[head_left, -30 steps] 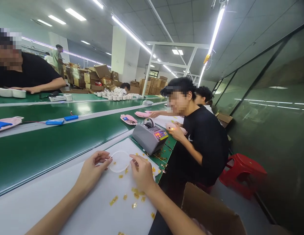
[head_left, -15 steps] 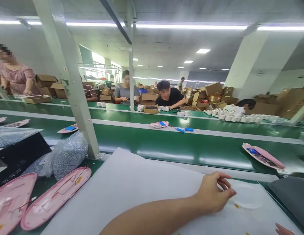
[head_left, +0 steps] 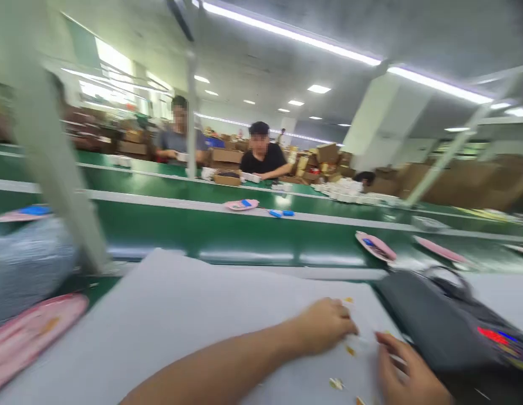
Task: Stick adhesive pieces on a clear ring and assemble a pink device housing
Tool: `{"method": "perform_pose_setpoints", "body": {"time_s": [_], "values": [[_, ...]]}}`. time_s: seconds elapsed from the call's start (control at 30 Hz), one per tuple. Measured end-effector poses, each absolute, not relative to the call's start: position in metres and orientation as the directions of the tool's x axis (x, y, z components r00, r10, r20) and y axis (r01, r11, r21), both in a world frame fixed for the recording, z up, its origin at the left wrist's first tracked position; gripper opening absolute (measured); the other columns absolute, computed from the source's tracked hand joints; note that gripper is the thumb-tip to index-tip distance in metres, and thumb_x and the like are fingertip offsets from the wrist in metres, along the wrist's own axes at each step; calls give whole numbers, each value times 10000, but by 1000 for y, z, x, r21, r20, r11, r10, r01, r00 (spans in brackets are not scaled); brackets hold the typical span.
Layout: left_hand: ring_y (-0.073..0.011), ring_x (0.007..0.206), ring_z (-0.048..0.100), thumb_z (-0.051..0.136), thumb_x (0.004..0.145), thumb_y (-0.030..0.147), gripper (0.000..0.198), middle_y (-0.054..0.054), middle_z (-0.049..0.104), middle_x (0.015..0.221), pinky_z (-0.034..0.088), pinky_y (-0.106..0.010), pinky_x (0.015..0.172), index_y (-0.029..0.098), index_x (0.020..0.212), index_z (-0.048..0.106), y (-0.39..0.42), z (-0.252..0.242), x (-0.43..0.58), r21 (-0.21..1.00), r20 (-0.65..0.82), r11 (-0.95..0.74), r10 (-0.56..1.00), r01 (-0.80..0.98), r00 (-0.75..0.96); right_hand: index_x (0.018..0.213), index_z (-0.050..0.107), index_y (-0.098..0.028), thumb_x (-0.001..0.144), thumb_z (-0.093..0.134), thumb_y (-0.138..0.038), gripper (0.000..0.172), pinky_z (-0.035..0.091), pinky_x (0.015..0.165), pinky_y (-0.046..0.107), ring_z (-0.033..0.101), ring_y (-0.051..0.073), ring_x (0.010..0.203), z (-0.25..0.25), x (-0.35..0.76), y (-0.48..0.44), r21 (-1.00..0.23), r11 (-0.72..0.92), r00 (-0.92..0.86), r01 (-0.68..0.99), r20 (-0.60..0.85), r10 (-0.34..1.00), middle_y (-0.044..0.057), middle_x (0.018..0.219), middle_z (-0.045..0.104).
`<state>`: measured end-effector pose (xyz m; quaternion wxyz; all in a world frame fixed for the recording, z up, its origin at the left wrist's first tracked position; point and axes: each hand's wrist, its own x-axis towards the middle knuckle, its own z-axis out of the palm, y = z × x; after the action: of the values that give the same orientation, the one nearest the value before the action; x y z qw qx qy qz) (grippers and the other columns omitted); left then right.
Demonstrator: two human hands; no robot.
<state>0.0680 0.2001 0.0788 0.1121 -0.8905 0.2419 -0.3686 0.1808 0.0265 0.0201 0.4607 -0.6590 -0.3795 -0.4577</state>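
Two green conveyor belts (head_left: 244, 239) cross the view, with brown cardboard boxes (head_left: 327, 153) stacked far beyond them, all softened by motion blur. Two co-workers sit past the far belt, one in a grey shirt (head_left: 177, 140) and one in a black shirt (head_left: 261, 160), and a third head (head_left: 365, 178) is mostly hidden. Four pink trays lie on or beside the belts; the clearest is (head_left: 375, 246). Nearer, a large white sheet (head_left: 181, 304) covers the green surface (head_left: 97, 284). A grey tape dispenser (head_left: 438, 320) stands at the right, cut off by the frame edge, and a bagged silvery mass (head_left: 25, 264) sits at the left beside another pink tray (head_left: 29, 343).

The left hand (head_left: 324, 326) is curled, fingers down, on the sheet. The right hand (head_left: 407, 371) has its fingers loosely spread and is cut off below. Blur hides whether either pinches anything. About five small golden flecks (head_left: 350, 350) lie on the sheet around both hands; their exact shape and number are hard to make out.
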Motion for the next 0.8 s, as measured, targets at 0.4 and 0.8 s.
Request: {"method": "perform_pose_setpoints", "body": {"time_s": [0.4, 0.8], "values": [[-141, 749, 619, 372, 957, 173, 259, 13, 647, 844, 471, -216, 643, 253, 950, 618, 211, 90, 71, -317, 773, -740, -564, -593, 292, 914, 706, -222, 810, 689, -213, 107, 470, 839, 318, 587, 184, 943, 55, 127, 35, -177, -419, 311, 891, 909, 277, 21, 976, 670], [-147, 669, 589, 385, 846, 113, 214, 27, 604, 773, 423, -219, 552, 247, 863, 551, 207, 90, 64, -284, 772, -801, -517, -526, 370, 926, 701, -252, 829, 694, -238, 99, 445, 773, 287, 556, 159, 912, 55, 123, 34, -201, -424, 341, 883, 895, 287, -5, 950, 644]]}}
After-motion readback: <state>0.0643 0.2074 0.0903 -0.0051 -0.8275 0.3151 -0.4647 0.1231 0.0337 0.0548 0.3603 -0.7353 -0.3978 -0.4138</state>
